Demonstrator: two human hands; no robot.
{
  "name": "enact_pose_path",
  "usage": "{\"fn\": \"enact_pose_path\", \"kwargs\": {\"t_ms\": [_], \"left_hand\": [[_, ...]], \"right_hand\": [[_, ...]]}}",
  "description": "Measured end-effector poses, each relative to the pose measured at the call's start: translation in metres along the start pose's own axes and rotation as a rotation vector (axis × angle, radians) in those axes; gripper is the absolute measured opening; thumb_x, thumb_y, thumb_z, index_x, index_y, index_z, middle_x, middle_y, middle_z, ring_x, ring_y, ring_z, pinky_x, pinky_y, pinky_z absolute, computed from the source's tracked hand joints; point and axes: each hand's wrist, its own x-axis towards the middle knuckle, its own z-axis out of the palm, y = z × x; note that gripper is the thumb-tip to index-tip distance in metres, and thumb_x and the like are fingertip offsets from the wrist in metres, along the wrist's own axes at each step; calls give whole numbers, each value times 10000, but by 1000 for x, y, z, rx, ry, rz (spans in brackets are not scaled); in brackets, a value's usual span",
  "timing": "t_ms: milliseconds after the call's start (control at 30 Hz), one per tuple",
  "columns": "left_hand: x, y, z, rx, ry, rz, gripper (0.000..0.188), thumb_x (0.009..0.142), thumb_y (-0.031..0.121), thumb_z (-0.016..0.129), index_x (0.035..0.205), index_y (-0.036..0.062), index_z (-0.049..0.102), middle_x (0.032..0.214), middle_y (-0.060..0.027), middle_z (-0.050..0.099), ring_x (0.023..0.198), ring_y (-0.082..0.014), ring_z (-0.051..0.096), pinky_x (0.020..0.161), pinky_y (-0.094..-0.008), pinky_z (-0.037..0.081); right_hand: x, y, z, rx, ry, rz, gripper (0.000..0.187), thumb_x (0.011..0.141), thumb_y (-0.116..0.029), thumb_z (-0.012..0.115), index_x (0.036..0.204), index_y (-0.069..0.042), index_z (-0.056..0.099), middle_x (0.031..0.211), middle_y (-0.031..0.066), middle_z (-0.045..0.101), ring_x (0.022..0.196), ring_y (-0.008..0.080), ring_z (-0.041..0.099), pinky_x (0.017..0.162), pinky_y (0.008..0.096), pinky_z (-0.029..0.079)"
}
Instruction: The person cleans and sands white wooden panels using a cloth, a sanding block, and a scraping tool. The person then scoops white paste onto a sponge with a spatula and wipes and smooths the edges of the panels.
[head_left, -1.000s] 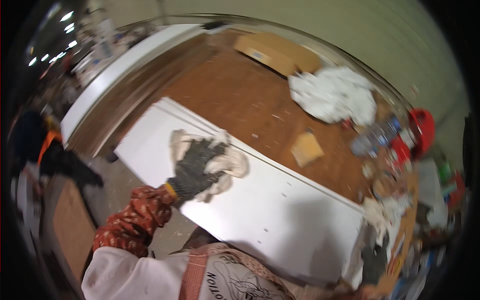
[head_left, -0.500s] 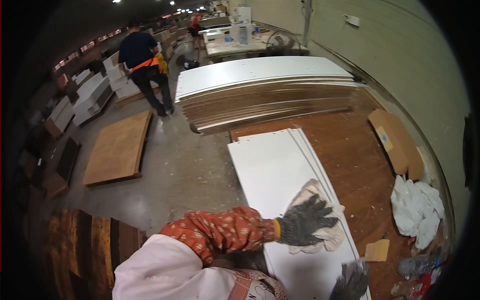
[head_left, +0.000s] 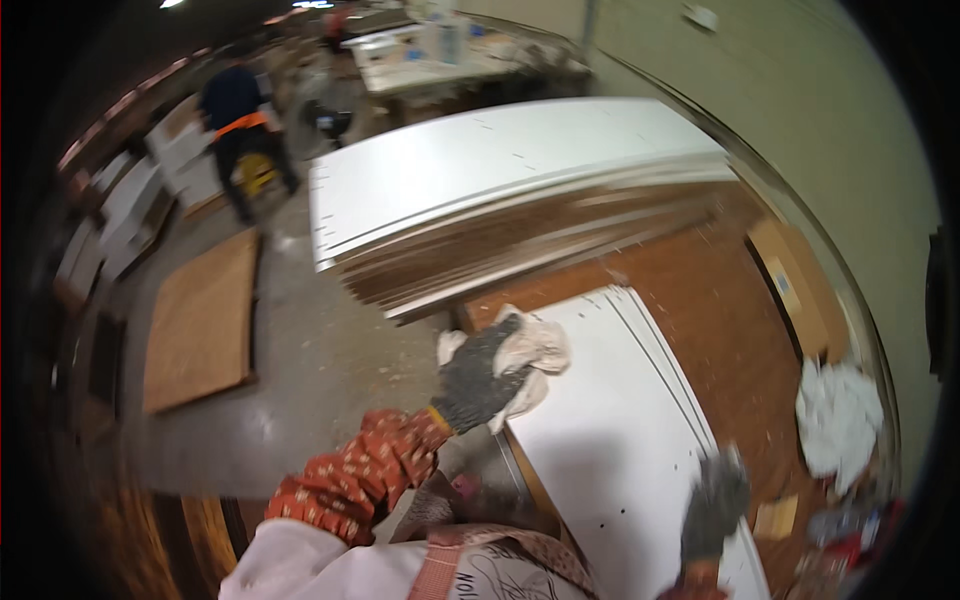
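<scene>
Pale cloth (head_left: 537,346) lies against the left hand (head_left: 478,380), probably beneath.

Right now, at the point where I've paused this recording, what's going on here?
A person's gray-gloved left hand is on a bunched pale cloth at the left edge of a white panel. The gloved right hand is by the panel's right edge, too blurred to tell if it grips anything. The panel lies on a brown work surface, with a taller stack of panels beyond. Farther off to the left, another person stands on the floor.
</scene>
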Motion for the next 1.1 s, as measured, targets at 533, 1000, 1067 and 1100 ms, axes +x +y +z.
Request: {"fn": "enact_pose_path", "kwargs": {"t_ms": [533, 1000, 1067, 1100], "left_hand": [[-85, -89, -65, 20, -750, 195, 585, 930, 468, 489, 1382, 102, 423, 1371, -175, 458, 1128, -347, 547, 1002, -387, 439], [0, -16, 26, -599, -897, -437, 286, 895, 229, 650, 1105, 34, 645, 1045, -105, 674, 935, -160, 642, 830, -306, 517], [-25, -44, 61, -695, -783, -321, 315, 891, 247, 653, 1129, 41, 633, 1046, -109, 676, 926, -161, 644, 832, -306, 517], [-25, -45, 64, -777, -693, -184, 345, 888, 265, 655, 1153, 48, 621, 1048, -113, 678, 916, -161, 646, 834, -305, 517]], "right_hand": [[162, -117, 104, -155, -6, 187, 466, 871, -419, 546, 1257, -159, 530, 1259, 84, 529, 1135, 317, 490, 942, 470, 408], [213, -150, 130, -202, 16, -249, 331, 912, -329, 533, 1163, -114, 548, 1054, 97, 575, 969, 271, 572, 773, 411, 509], [211, -235, 93, 143, -164, -247, 224, 874, -216, 584, 1085, -144, 576, 998, 74, 585, 911, 242, 588, 698, 385, 521], [206, -258, 80, 240, -353, -204, 204, 847, -156, 614, 1048, -157, 582, 959, 62, 585, 874, 224, 594, 654, 372, 524]]}}
